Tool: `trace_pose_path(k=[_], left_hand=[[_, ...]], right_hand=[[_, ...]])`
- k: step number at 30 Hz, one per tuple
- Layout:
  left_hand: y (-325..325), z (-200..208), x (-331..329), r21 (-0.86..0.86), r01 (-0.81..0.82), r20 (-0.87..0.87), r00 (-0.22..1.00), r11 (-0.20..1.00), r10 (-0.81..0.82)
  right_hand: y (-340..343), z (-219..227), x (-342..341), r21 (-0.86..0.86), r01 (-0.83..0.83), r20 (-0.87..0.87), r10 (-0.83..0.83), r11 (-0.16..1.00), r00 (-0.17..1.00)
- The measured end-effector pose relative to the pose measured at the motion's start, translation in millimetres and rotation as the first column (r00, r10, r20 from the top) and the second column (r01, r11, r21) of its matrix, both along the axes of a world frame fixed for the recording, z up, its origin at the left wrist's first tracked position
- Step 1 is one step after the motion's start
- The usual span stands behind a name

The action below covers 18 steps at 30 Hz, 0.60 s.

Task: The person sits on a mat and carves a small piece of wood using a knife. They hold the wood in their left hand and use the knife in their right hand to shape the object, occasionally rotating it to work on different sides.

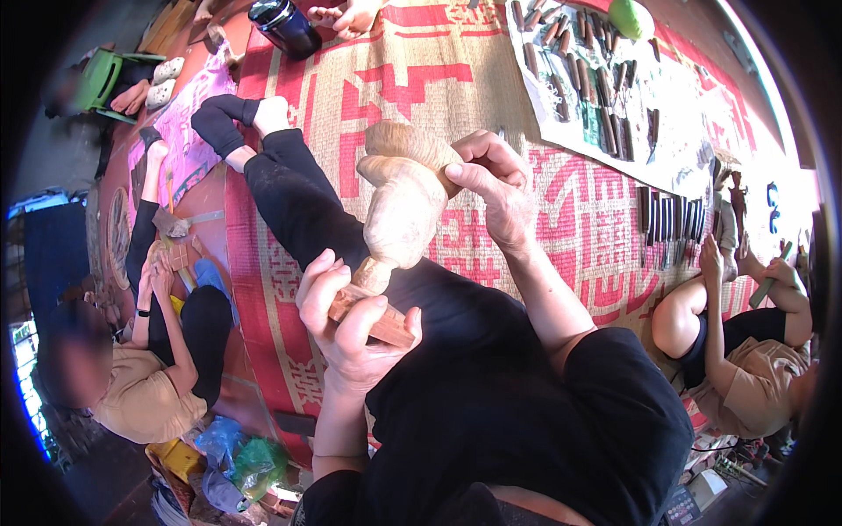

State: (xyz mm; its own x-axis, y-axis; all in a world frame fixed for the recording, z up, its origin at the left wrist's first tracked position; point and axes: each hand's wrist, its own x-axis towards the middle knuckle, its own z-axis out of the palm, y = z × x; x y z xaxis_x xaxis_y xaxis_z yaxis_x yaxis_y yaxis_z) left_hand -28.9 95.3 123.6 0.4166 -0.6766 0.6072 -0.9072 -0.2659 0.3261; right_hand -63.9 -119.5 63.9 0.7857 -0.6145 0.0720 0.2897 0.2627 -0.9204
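Above my lap I hold a pale carved wooden figure [405,215] with rounded, smooth forms, tilted with its top away from me. My left hand [351,337] is closed around its lower end, where a reddish-brown wooden block [377,323] shows between thumb and fingers. Whether that block is fixed to the figure cannot be made out. With thumb and fingers, my right hand [495,180] grips the upper right side of the carving. Its fingertips behind the wood are hidden.
A red and straw-coloured woven mat [421,53] lies beneath me. Carving tools [605,88] cover a white cloth [561,131] at upper right; a row of chisels [671,219] lies nearer. A dark jar [285,28] stands far left. Co-workers sit left [158,394] and right [745,377].
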Motion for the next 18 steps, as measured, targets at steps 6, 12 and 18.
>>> trace_pose_path(k=[6, 12, 18], left_hand=[[4.5, -0.3, -1.7, -0.018, -0.017, -0.09, 0.996, 1.0, 0.016], [3.0, -4.0, -0.6, -0.145, -0.029, -0.168, 0.986, 0.989, 0.004], [4.3, 0.7, 3.1, -0.142, -0.061, -0.281, 0.96, 0.988, 0.019]], right_hand=[[2.5, 13.3, 2.1, 0.058, -0.028, -0.012, 0.029, 0.998, 1.0], [2.7, 10.8, 5.4, -0.018, -0.008, -0.008, 0.008, 1.0, 1.0], [3.9, 11.3, 7.6, -0.094, 0.025, -0.056, -0.03, 0.995, 0.998]])
